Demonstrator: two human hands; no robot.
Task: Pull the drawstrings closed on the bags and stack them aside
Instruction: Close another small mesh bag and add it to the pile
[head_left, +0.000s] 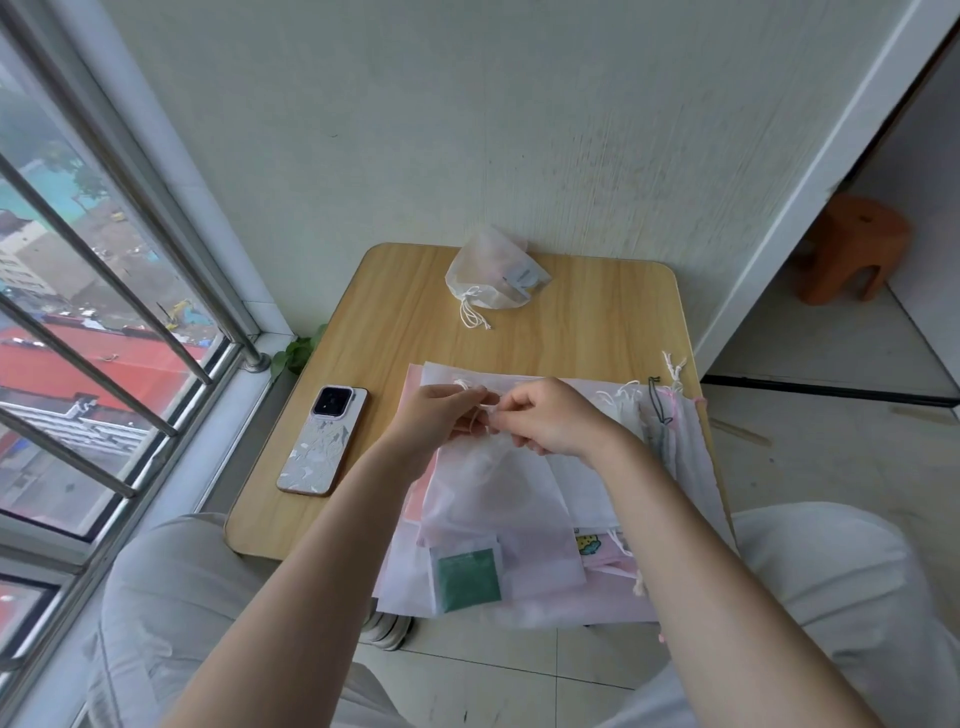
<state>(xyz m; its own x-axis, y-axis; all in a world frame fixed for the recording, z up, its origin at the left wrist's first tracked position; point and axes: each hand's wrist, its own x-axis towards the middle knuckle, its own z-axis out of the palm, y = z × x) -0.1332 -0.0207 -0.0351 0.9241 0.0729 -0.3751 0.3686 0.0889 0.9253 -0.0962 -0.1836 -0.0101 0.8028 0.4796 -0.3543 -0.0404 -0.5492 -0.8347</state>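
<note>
A pile of thin white and pink drawstring bags (587, 478) lies on the near right part of the small wooden table (395, 322). The top white bag (493, 499) is gathered at its mouth. My left hand (436, 415) and my right hand (550, 415) meet above that mouth, both pinching its white drawstring (485, 402). A closed, puffed white bag (493, 273) with its cords trailing sits at the table's far edge by the wall. A small bag with a green square inside (466, 577) lies at the pile's near edge.
A phone (324, 441) in a patterned case lies face down on the table's left side. A barred window runs along the left. An orange stool (852, 249) stands beyond the doorway at right. My knees flank the table's near edge.
</note>
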